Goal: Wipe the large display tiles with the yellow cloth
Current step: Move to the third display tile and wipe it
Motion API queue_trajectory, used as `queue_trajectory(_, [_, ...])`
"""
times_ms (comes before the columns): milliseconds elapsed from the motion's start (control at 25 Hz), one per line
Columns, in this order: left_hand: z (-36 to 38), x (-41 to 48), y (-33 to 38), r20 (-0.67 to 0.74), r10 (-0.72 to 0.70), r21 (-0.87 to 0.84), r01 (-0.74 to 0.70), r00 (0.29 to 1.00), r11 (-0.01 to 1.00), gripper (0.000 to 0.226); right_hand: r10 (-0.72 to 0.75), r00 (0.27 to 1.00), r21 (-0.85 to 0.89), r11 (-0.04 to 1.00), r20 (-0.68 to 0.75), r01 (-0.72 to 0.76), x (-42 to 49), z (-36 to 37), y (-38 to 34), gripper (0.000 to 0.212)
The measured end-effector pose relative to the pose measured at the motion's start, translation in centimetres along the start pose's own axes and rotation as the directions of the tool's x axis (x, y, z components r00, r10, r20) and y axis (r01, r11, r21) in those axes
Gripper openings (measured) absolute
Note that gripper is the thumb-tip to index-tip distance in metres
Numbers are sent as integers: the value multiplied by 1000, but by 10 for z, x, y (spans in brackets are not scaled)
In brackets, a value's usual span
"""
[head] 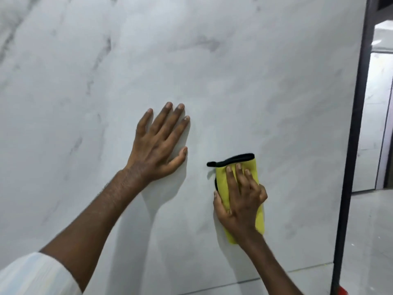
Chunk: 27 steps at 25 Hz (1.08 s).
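Observation:
A large white display tile [212, 71] with faint grey marble veins stands upright and fills most of the view. My left hand [158, 143] lies flat against it near the middle, fingers straight and spread. To its lower right, my right hand [239, 201] holds the folded yellow cloth [222, 177] with a black hem against the tile. Its fingers are bent over the cloth's front and the thumb clamps the left edge. Part of the cloth is hidden under my palm.
A dark metal frame post [353, 145] runs down the tile's right edge, with a red piece [342, 291] at its foot. Beyond it, a glossy light floor [370, 231] and another pale panel [374, 103] are visible. A floor seam [234, 283] crosses below the tile.

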<state>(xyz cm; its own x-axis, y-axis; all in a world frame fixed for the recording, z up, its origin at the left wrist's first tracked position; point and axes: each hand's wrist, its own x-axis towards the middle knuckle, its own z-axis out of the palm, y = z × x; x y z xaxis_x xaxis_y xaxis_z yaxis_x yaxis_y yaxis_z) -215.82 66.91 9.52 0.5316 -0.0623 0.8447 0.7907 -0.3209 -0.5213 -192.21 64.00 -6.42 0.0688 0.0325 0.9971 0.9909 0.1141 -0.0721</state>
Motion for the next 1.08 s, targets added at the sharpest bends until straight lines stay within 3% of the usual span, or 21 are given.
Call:
queue_trajectory(200, [-18, 46, -31, -74, -30, -26, 28, 997, 999, 61, -21, 993, 31, 999, -114, 25, 152, 3, -5, 71])
queue_trajectory(360, [-23, 112, -66, -87, -67, 8, 68, 994, 998, 69, 29, 995, 81, 996, -93, -22, 296, 1, -15, 74])
queue_trajectory(680, [-1, 114, -75, -119, -33, 169, 53, 992, 984, 71, 36, 984, 140, 990, -173, -11, 289, 8, -18, 70])
queue_trajectory(920, [-2, 111, -75, -115, -49, 161, 67, 992, 985, 70, 102, 995, 168, 980, 20, -103, 440, -8, -48, 77])
queue_trajectory(1080, [-1, 109, -75, -120, -46, 139, 62, 992, 988, 71, 56, 937, 444, 869, 345, -216, 488, -31, -66, 89])
